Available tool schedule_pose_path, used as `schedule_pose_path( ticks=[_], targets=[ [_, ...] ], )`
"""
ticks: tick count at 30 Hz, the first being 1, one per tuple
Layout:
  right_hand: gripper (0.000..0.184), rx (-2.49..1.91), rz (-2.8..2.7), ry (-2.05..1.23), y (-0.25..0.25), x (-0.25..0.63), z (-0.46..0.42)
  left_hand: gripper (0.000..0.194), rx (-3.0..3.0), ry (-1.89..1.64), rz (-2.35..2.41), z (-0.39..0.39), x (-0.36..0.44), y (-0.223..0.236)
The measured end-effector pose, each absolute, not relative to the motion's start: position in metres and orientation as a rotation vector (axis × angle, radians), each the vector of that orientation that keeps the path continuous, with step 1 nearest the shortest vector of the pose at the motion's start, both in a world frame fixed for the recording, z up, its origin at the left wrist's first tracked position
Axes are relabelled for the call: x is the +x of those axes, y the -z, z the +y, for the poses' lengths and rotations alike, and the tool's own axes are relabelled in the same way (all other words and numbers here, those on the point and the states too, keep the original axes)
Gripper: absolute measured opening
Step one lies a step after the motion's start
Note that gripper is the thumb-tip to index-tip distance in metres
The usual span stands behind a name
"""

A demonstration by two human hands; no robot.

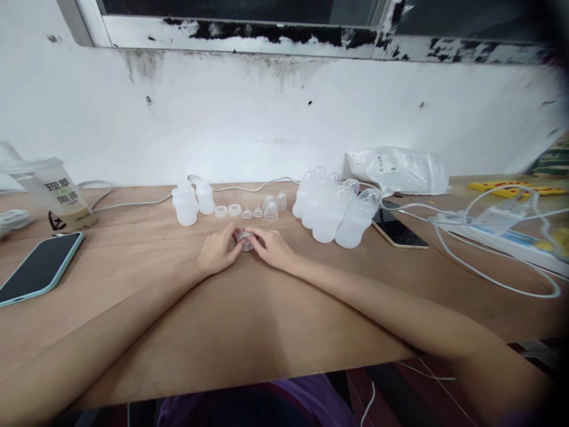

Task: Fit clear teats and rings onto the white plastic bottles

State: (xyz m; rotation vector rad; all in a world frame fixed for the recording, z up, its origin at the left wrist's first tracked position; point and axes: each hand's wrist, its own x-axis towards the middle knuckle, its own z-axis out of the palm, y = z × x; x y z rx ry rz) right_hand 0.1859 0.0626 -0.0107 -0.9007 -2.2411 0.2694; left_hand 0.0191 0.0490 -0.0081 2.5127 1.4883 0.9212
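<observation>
My left hand (219, 250) and my right hand (272, 248) meet at the middle of the table. The fingertips of both are closed round a small clear baby bottle part (247, 242). It has a ringed, round shape, and the fingers partly cover it. Just beyond the hands stand two white collar rings (234, 210), two clear nipples (246, 212) and several clear dome caps (271, 211). Behind my left hand are two frosted bottles (185, 204) without tops. To the right of my hands is a cluster of frosted bottles (326, 219) with clear caps on.
A phone (40, 267) and a drink cup (60, 196) are at the left. On the right lie a dark phone (400, 228), a white plastic bag (400, 169), a power strip (502, 240) with looping white cables, and a yellow object (515, 189). A wall rises behind the table (249, 332).
</observation>
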Motion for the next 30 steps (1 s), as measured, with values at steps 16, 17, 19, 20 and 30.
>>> schedule_pose_path(
  ticks=[16,17,19,20,30],
  targets=[
    [0.035,-0.885,-2.313,-0.277,0.0119,0.1884,0.0634,0.019,2.458,-0.87,1.527,0.052,0.0188,0.0104],
    [0.035,-0.89,-2.313,-0.274,0.0116,0.1883,0.0633,0.019,2.454,-0.861,1.525,0.0517,0.0192,0.0102],
    [0.034,-0.892,-2.32,-0.274,0.011,0.1881,0.063,0.018,2.45,-0.849,1.52,0.0509,0.0199,0.0098],
    [0.035,-0.891,-2.325,-0.275,0.0107,0.1881,0.0629,0.018,2.45,-0.844,1.518,0.0506,0.0202,0.0096],
    [0.037,-0.886,-2.283,-0.316,0.0104,0.1862,0.0638,0.014,2.436,-0.834,1.504,0.0505,0.0212,0.0087]
  ],
)
